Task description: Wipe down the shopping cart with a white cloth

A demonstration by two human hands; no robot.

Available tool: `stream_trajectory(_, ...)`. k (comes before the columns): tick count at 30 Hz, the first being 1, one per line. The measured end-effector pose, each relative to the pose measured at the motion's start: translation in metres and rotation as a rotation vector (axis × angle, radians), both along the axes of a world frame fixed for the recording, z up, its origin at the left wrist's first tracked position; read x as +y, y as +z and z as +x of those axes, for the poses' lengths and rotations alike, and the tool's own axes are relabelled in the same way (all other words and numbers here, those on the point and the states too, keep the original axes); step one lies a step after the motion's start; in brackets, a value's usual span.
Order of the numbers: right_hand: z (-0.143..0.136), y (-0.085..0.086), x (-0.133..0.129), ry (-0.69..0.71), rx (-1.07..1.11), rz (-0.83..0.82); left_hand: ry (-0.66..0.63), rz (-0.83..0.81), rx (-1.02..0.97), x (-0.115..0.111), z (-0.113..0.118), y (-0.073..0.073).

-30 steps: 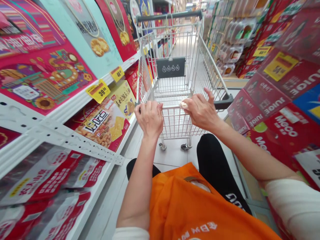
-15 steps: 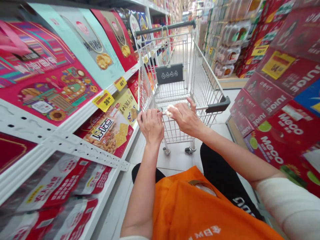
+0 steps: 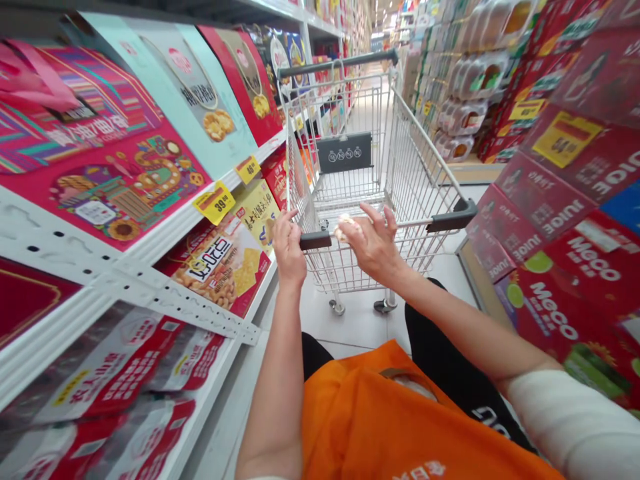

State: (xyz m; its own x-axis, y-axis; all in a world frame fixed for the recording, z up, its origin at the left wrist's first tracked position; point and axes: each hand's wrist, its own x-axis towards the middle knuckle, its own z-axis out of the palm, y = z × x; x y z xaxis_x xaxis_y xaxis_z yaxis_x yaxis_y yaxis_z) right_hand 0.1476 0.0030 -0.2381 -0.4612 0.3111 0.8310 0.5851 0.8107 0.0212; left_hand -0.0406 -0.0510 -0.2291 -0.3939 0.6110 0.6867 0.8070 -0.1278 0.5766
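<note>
In front of me stands a metal shopping cart (image 3: 410,157) with grey-black handle grips. My left hand (image 3: 289,252) is closed round its near left corner, at the end of the dark grip (image 3: 316,241). My right hand (image 3: 376,245) presses a crumpled white wipe (image 3: 346,227) against the middle of the handle bar. Thumb and lower fingers pinch the wipe, while a couple of fingers stick out above the bar. The wipe is partly hidden under the fingers. Only the child-seat panel (image 3: 345,153) and wire mesh show inside the cart.
Shelving (image 3: 165,293) with gift boxes, snack packs and yellow price tags (image 3: 215,203) runs close along the left. Stacked red drink cartons (image 3: 565,267) line the right side. Bottle packs (image 3: 467,117) stand further along the aisle. White floor tiles (image 3: 360,327) lie beneath the cart.
My left hand has slid left along the handle to the corner, uncovering the dark grip. My right hand and the wipe have shifted slightly. The cart appears a little lower and further right.
</note>
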Motion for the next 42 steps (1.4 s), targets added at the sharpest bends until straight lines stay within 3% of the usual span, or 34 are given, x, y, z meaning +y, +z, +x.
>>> stream_trajectory(3,-0.028,0.009,-0.01,0.05,-0.016,-0.075,0.015,-0.033,0.027,-0.004,-0.003,0.001)
stream_trajectory(5,-0.028,0.014,-0.012,0.071,-0.018,-0.104,0.004,-0.032,0.024,-0.006,-0.007,0.003)
stream_trajectory(9,0.007,0.016,-0.003,0.076,-0.009,-0.073,-0.096,0.062,0.005,-0.007,-0.007,0.0)
stream_trajectory(13,0.036,0.015,0.0,0.046,0.045,-0.117,-0.215,0.207,-0.089,-0.005,0.013,-0.005)
stream_trajectory(16,0.022,0.02,-0.012,0.046,0.101,-0.165,-0.284,0.292,-0.185,-0.004,0.037,-0.01)
stream_trajectory(21,-0.019,0.033,-0.039,0.154,0.055,-0.096,-0.376,0.321,-0.388,-0.006,0.064,-0.026)
stream_trajectory(25,0.004,0.03,-0.04,0.142,-0.019,-0.028,-0.446,0.307,-0.25,-0.008,0.054,-0.031)
stream_trajectory(28,0.039,0.023,-0.033,0.078,-0.048,0.04,-0.498,0.268,-0.145,-0.001,0.036,-0.023)
stream_trajectory(31,0.054,0.022,-0.032,0.007,-0.048,0.024,-0.562,0.252,-0.191,0.018,0.024,-0.012)
stream_trajectory(34,0.036,0.03,-0.04,-0.014,-0.063,-0.047,-0.588,0.315,-0.387,0.041,0.022,-0.006)
stream_trajectory(37,-0.004,0.042,-0.048,0.018,-0.108,-0.127,-0.61,0.404,-0.622,0.057,0.024,-0.005)
stream_trajectory(42,-0.054,0.047,-0.047,0.06,-0.18,-0.177,-0.668,0.445,-0.8,0.056,0.017,-0.001)
